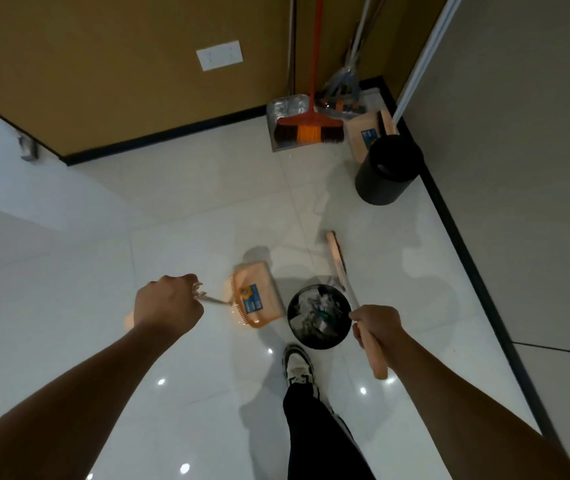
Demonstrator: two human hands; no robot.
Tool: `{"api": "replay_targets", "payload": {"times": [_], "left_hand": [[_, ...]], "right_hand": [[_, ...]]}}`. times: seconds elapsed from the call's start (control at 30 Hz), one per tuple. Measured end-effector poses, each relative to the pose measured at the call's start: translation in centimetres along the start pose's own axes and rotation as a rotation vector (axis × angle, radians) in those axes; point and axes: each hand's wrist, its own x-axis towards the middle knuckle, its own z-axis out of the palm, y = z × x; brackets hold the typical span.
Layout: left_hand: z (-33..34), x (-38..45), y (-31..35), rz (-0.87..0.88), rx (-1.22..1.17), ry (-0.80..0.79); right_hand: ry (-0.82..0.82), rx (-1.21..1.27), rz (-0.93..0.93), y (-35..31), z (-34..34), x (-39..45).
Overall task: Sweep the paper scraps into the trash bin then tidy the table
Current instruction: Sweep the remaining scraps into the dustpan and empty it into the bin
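My left hand (169, 304) grips the thin handle of an orange dustpan (257, 295), which hangs tilted just left of a black trash bin (319, 316). The bin stands on the white floor in front of my shoe and holds white paper scraps (306, 306). My right hand (377, 325) grips the peach handle of a broom (340, 268). The broom's shaft runs past the bin's right rim, and its head points away from me, beyond the bin.
In the far corner lean a red broom (308, 128), a metal dustpan (283, 112), a second orange dustpan (363, 133) and mop poles. A second black bin (387, 169) stands there by the right wall. My leg and shoe (299, 367) are below the near bin.
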Motion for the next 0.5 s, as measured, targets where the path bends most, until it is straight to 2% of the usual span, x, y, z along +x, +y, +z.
{"api": "replay_targets", "payload": {"times": [0.17,0.37,0.5], "left_hand": [[0.1,1.7,-1.5,-0.034,-0.02,0.0],[0.4,2.3,-1.9,-0.027,-0.023,0.015],[0.5,2.3,-2.0,0.002,-0.022,0.026]], "right_hand": [[-0.056,-0.057,0.005,-0.5,3.9,0.5],[-0.203,-0.186,0.057,-1.6,7.1,-0.8],[-0.323,-0.107,0.154,-2.0,7.1,-2.2]]}}
